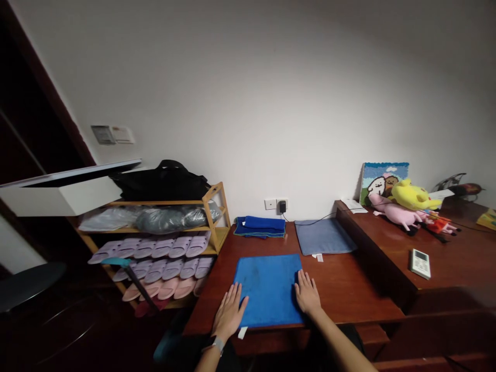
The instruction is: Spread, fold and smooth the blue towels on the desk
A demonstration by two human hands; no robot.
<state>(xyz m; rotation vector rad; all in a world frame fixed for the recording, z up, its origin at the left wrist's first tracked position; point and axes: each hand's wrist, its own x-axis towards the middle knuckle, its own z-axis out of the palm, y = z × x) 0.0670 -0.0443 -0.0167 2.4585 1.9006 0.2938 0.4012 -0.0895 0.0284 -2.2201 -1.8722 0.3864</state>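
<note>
Cloth (270, 289), blue and laid flat by the table's (360, 297) front edge, looks light, soft and limp, best gripped at its corners, while the left hand (229, 311) and right hand (308, 295) rest palm-down at its side edges, fingers slightly spread and pinching nothing.

"Where does the single view look from?"
"From the wearer's head, above and behind the left grip (228, 313) and right grip (308, 293), facing forward and tilted down."
"How near is it?"
"Near enough that both forearms (339, 337) enter at the bottom edge, just behind the grips, yet wide: the desk (349, 292) spreads around them, and the wall (251, 103) beyond them fills most of the upper half."
"And sideways?"
"It takes in a shoe rack (219, 240) left of the left grip and a remote control (420, 264) right of the right grip."
</note>
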